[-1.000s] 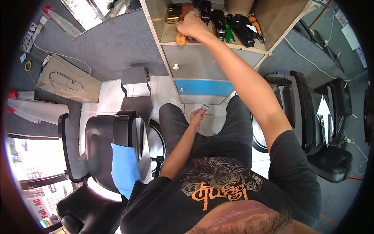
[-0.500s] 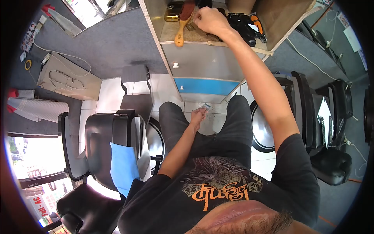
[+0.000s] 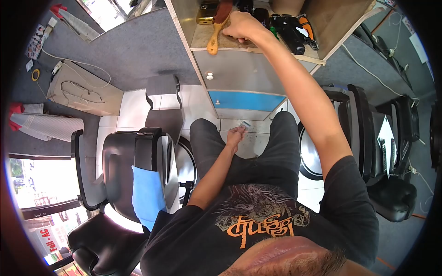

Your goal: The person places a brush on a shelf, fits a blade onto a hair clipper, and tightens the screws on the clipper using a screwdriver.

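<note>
Your right hand [image 3: 241, 26] curls over the shelf [image 3: 202, 38], upper centre, its fingertips and any grip impossible to tell. Mid-frame, your left hand [image 3: 235, 136] pinches a small flat object [image 3: 246, 124], too tiny to identify. The brush [image 3: 214, 40], cropped at top, lies beside your right hand; your forearm partly hides a green item [image 3: 273, 31].

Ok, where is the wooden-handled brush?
In the head view, the brush lies on the shelf, left of the right hand, handle at the front edge.

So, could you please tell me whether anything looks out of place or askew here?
Two small things: the brush lies with its handle end poking past the front edge of the shelf, and could be knocked; dark specks dot the floor tile near the left hand.
</note>
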Demonstrator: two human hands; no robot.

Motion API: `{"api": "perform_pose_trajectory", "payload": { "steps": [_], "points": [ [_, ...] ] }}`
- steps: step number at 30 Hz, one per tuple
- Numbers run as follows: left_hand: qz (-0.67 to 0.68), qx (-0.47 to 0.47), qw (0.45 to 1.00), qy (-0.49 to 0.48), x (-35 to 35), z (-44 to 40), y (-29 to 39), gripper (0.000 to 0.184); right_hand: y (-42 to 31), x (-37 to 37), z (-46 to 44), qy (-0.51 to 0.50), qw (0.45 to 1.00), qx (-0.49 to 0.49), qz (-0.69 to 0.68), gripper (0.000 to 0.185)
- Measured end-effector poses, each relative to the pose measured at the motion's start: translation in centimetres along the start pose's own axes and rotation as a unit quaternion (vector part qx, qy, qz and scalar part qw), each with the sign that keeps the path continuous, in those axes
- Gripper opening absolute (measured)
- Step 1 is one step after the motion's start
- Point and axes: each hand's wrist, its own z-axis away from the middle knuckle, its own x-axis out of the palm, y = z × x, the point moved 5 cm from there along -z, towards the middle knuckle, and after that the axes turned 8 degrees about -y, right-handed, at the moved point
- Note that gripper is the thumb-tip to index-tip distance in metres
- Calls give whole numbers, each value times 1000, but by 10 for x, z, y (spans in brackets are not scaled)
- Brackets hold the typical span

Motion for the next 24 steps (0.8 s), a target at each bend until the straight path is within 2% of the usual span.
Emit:
{"api": "perform_pose_trajectory", "payload": {
  "steps": [2, 5, 7, 9, 11, 12, 13, 15, 17, 19, 21, 24],
  "points": [
    [-37, 30, 999, 3, 5, 5, 6, 17, 3, 3, -3, 0, 1000, -10, -12, 28],
    [-65, 105, 992, -12, 20, 31, 27, 19, 8, -3, 15, 118, 987, -95, -47, 31],
    [-80, 168, 983, -5, 32, 66, 59, 20, 10, -7, 55, 279, 922, -248, -106, 31],
    [-96, 240, 966, 24, 51, 109, 109, 23, 16, -5, 114, 226, 907, -235, -268, 26],
    [-66, 324, 943, 30, 63, 145, 172, 20, 36, 13, 171, 233, 808, -246, -482, 17],
    [-70, 390, 917, 39, 65, 158, 201, 23, 54, 29, 195, 279, 776, -235, -514, 17],
    [-118, 414, 900, 71, 65, 170, 231, 23, 75, 55, 214, 326, 740, -221, -546, 19],
    [-208, 515, 824, 109, 77, 191, 291, 20, 112, 122, 231, 348, 697, -172, -603, 21],
    [-375, 600, 684, 177, 100, 209, 346, 16, 148, 201, 228, 309, 796, -134, -503, 19],
    [-468, 612, 604, 206, 118, 203, 382, 13, 167, 258, 233, 249, 875, -86, -406, 18],
    [-536, 635, 518, 203, 137, 194, 408, 12, 195, 318, 236, 197, 910, -59, -359, 18],
    [-639, 625, 392, 219, 159, 179, 428, 11, 199, 329, 233, 167, 923, -51, -343, 19]
  ]
}}
